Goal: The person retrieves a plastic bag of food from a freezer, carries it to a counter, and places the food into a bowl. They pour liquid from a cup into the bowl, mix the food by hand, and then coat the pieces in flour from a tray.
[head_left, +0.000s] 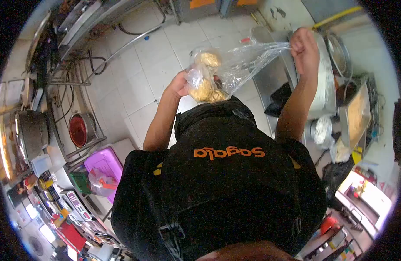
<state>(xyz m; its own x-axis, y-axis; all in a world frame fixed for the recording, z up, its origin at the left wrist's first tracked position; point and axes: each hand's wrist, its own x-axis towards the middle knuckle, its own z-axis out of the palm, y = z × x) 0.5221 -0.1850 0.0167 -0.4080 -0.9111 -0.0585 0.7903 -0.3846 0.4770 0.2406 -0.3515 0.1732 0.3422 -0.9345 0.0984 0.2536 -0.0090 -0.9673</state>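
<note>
A clear plastic bag (pixel 246 63) holds several pale yellow, rounded lumps (pixel 201 90) and stretches across in front of my body. My left hand (pixel 180 83) is wrapped round the filled end from the side and below, its fingers partly hidden behind the plastic. The bag's gathered end is pinched in my right hand (pixel 304 47), raised to the right, so the plastic is drawn taut between both hands. Beneath the lumps is the black apron (pixel 226 126) I wear.
White tiles (pixel 139 69) cover the floor ahead. On the left stand a metal rack, a pot with a red inside (pixel 80 130) and a purple lid (pixel 109 167). A metal counter (pixel 270 78), a white container (pixel 324 87) and a tray (pixel 356 117) line the right.
</note>
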